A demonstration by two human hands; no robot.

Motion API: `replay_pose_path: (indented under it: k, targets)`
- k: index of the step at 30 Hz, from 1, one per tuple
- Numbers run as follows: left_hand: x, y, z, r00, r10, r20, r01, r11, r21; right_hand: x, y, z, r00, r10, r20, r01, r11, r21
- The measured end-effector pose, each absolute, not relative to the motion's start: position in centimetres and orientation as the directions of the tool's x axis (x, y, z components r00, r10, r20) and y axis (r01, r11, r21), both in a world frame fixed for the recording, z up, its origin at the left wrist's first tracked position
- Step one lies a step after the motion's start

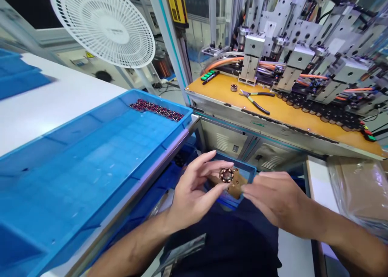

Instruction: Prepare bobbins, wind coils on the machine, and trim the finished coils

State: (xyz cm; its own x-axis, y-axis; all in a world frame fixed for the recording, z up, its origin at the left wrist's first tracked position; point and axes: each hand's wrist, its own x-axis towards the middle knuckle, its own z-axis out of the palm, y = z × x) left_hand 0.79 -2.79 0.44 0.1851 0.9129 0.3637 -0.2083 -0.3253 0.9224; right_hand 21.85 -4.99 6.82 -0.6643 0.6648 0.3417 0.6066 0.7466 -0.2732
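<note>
My left hand (195,188) is closed in a pinch, thumb below and fingers above, around a small ball bearing (226,175). The ring faces me, with bright spots spaced round it and an open centre. Just to the right, my right hand (275,196) has its fingers curled and pressed together, apart from the bearing. Whatever its fingertips may hold is hidden or too small to make out. Below both hands is a blue box (251,172) with brown card (238,190) and several small round pieces in it.
A long blue tray (91,147) at left holds rows of small ring parts (157,109) at its far end. Pliers (256,99) and a single ring part (233,87) lie on the orange bench (224,91) before a machine (291,47). A white fan (106,26) stands behind.
</note>
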Motion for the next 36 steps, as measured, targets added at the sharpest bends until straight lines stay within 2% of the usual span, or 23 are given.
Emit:
replay_pose_path:
  k: [5, 7, 10, 12, 14, 16, 20, 25, 28, 33, 36]
  targets:
    - [0.9, -2.7, 0.2, 0.205, 0.912, 0.355, -0.283, -0.292, 0.914, 21.3, -7.0, 5.2, -0.623, 0.709, 0.331, 0.432, 0.664, -0.611]
    - [0.9, -2.7, -0.2, 0.247, 0.89, 0.382, -0.312, -0.301, 0.901, 21.1, -7.1, 4.4, -0.607, 0.74, 0.29, 0.355, 0.579, -0.734]
    - [1.0, -2.6, -0.7, 0.288, 0.831, 0.476, -0.351, -0.371, 0.86, 21.1, -6.4, 3.8, -0.462, 0.876, 0.142, 0.277, 0.294, -0.915]
    - [1.0, -2.6, -0.9, 0.324, 0.78, 0.535, -0.354, -0.424, 0.834, 20.9, -5.7, 3.6, -0.302, 0.953, 0.023, 0.127, 0.065, -0.99]
    - [1.0, -2.6, -1.0, 0.371, 0.737, 0.564, -0.337, -0.459, 0.822, 20.4, -5.2, 3.6, -0.226, 0.972, -0.069, -0.069, -0.087, -0.994]
    - [1.2, -2.6, -0.9, 0.397, 0.718, 0.571, -0.327, -0.471, 0.819, 19.7, -4.9, 3.4, -0.237, 0.966, -0.105, -0.176, -0.149, -0.973]
    - [1.7, -2.6, -0.5, 0.318, 0.751, 0.578, -0.365, -0.465, 0.806, 17.9, -5.4, 2.1, -0.193, 0.978, -0.078, -0.246, -0.125, -0.961]
    - [1.9, -2.3, -0.3, 0.271, 0.828, 0.491, -0.462, -0.336, 0.821, 16.8, -7.2, 0.2, -0.078, 0.995, -0.067, -0.483, -0.097, -0.87]
    - [1.7, -2.3, -0.4, 0.294, 0.837, 0.461, -0.466, -0.296, 0.834, 17.1, -7.6, 0.5, -0.094, 0.994, -0.059, -0.45, -0.096, -0.888]
    - [1.9, -2.7, -0.2, 0.349, 0.793, 0.5, -0.441, -0.332, 0.834, 17.7, -7.3, 1.3, -0.09, 0.996, -0.019, -0.338, -0.048, -0.94]
    - [1.9, -2.8, -0.1, 0.382, 0.807, 0.451, -0.51, -0.223, 0.831, 17.7, -7.7, 0.7, -0.049, 0.998, -0.028, -0.364, -0.044, -0.93]
